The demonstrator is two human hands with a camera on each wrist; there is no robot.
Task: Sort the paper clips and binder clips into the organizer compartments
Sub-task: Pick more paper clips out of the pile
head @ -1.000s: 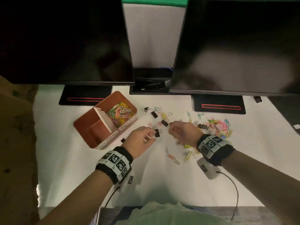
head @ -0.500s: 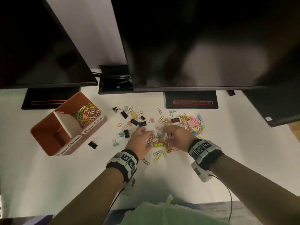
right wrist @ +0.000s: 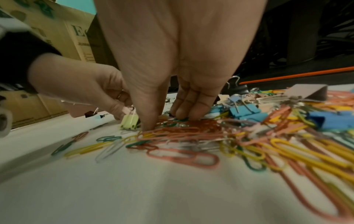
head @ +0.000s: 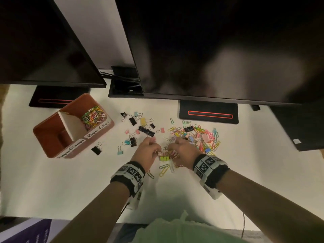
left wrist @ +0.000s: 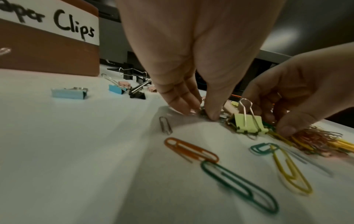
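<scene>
My left hand [head: 149, 149] and right hand [head: 182, 149] are both down on a heap of coloured paper clips [head: 169, 153] in the middle of the white table. My left thumb and fingertips [left wrist: 210, 115] pinch into a small knot of clips; which kind I cannot tell. A yellow binder clip [left wrist: 249, 124] lies between the hands. The right thumb and fingers [right wrist: 188, 113] are curled round a bunch of paper clips [right wrist: 182, 130]. At the left stands the brown organizer [head: 52, 130]; paper clips [head: 93, 116] fill its far compartment.
Binder clips [head: 146, 130] lie loose between the organizer and the hands, one black one [head: 96, 149] just in front of the organizer. A bigger mixed heap [head: 201, 137] spreads to the right. Two monitors [head: 210, 50] on black stands overhang the back of the table.
Both hands have dropped from above the binder clips onto the paper clip heap. Since half a second ago their fingers have curled in and drawn closer together.
</scene>
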